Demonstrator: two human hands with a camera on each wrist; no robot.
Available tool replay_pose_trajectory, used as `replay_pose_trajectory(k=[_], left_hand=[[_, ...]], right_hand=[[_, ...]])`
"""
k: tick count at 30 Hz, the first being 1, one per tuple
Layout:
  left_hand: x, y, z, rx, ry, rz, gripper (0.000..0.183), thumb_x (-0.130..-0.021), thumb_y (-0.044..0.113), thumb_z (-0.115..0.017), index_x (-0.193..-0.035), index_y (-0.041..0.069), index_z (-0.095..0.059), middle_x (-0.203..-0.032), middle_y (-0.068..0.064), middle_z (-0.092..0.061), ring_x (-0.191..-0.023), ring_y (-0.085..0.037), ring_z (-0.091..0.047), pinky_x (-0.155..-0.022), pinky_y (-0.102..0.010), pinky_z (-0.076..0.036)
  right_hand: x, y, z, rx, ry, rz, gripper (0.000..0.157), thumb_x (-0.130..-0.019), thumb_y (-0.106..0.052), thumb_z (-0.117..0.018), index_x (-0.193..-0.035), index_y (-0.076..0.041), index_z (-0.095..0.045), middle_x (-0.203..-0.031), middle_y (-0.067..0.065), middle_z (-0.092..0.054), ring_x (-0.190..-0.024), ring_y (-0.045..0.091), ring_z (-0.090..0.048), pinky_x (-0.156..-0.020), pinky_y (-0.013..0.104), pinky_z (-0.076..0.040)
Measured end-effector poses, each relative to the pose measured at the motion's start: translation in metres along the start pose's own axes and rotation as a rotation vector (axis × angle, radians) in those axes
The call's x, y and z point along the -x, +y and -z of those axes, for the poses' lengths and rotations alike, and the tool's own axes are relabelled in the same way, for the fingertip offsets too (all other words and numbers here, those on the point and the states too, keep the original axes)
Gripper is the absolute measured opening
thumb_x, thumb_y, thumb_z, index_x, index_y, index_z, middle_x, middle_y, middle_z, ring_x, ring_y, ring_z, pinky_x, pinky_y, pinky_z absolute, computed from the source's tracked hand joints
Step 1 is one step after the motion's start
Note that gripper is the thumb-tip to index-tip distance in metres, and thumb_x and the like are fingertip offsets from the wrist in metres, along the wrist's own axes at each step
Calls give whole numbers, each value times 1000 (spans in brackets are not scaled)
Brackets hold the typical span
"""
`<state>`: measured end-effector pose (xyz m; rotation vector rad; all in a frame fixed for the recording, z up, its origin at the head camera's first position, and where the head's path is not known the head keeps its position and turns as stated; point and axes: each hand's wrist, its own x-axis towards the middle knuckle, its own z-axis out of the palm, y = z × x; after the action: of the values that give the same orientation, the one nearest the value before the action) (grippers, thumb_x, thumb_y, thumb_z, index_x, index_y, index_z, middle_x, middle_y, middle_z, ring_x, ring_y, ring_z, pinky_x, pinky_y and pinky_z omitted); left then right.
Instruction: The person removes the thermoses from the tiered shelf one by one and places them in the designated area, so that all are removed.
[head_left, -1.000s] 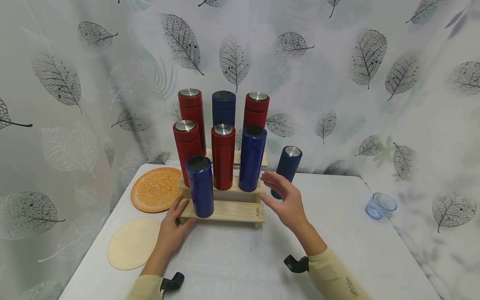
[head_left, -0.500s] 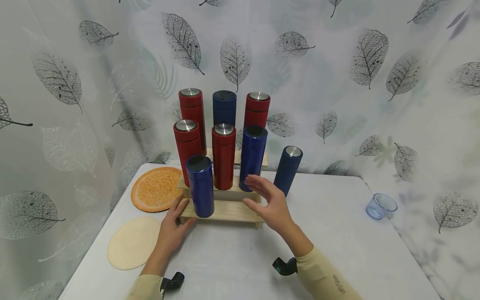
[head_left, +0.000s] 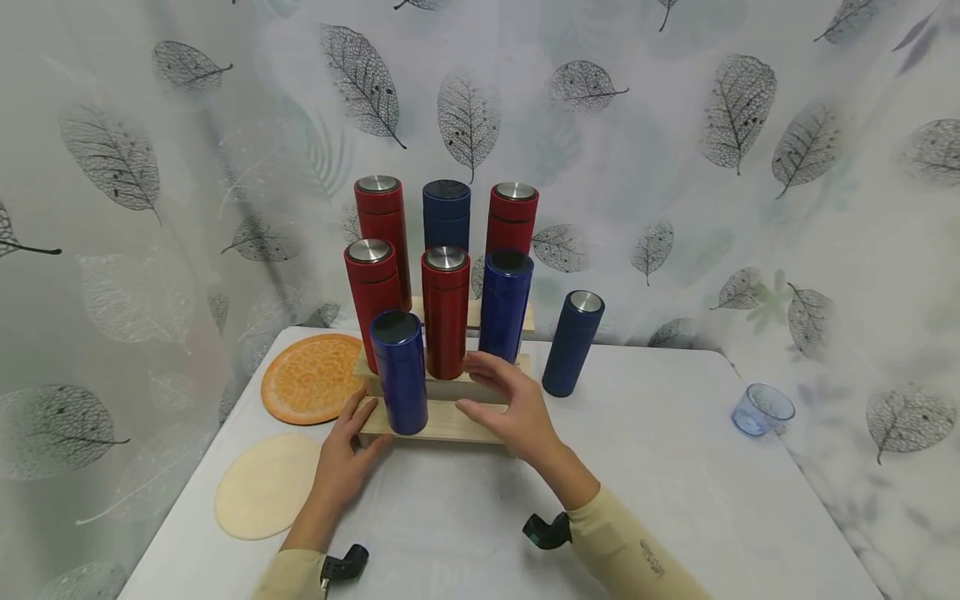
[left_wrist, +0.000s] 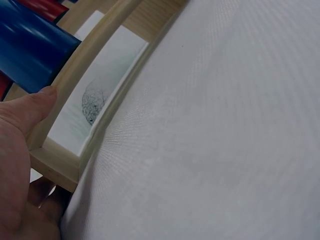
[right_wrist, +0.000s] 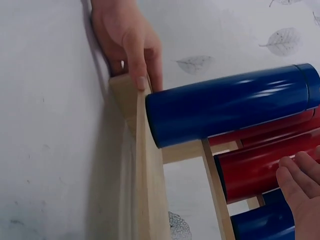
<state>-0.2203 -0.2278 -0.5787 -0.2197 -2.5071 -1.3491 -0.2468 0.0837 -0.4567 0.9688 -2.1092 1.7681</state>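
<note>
A three-step wooden rack (head_left: 465, 425) carries several thermos flasks, red and blue. My left hand (head_left: 347, 454) grips the left end of its lowest step; in the left wrist view the thumb (left_wrist: 42, 102) lies on the front edge, the other fingers partly hidden behind the end piece. Beside that hand, a glossy blue flask (head_left: 402, 375) stands upright on the lowest step. My right hand (head_left: 519, 412), fingers apart from the thumb and holding nothing, hovers over the step's right part. Its fingertips come close to the middle red flask (head_left: 447, 321) and overlap the blue flask (head_left: 507, 300) behind.
A dark blue flask (head_left: 573, 343) stands on the white table (head_left: 675, 450) right of the rack. Farther right is a small blue glass cup (head_left: 762, 410). An orange round mat (head_left: 307, 379) and a pale round board (head_left: 266, 492) lie at left. A leaf-patterned curtain (head_left: 645, 167) hangs behind.
My right hand has moved left, from beside the dark blue flask to in front of the rack's middle step. My left hand and the flasks have stayed in place.
</note>
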Motion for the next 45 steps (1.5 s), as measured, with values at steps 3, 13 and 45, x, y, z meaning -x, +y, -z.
replay_pose_trajectory(k=[3,13,45], left_hand=[[0,0,0,2,-5,5,72,-100,31,-81,-161,6,-53,-177,-9,-29,-160,-43,-28,-121,-66,-35],[0,0,1,8,-3,9,72,-100,31,-82,-160,5,-53,-177,-10,-29,-159,-43,-28,-120,-66,-35],[0,-3,0,-1,13,-22,70,-100,27,-82,-161,6,-53,-176,-9,-30,-158,-43,-33,-117,-63,-42]], right_hand=[[-3,1,-5,-4,-11,-4,62,-94,-7,-85,-150,0,-60,-144,20,-66,-133,29,-65,-111,42,-52],[-11,5,-22,-26,-44,3,64,-95,-7,-85,-153,0,-58,-148,20,-64,-135,34,-63,-111,50,-51],[-27,24,-58,-53,-91,-127,68,-95,-17,-88,-156,-12,-57,-150,4,-64,-135,19,-63,-112,36,-51]])
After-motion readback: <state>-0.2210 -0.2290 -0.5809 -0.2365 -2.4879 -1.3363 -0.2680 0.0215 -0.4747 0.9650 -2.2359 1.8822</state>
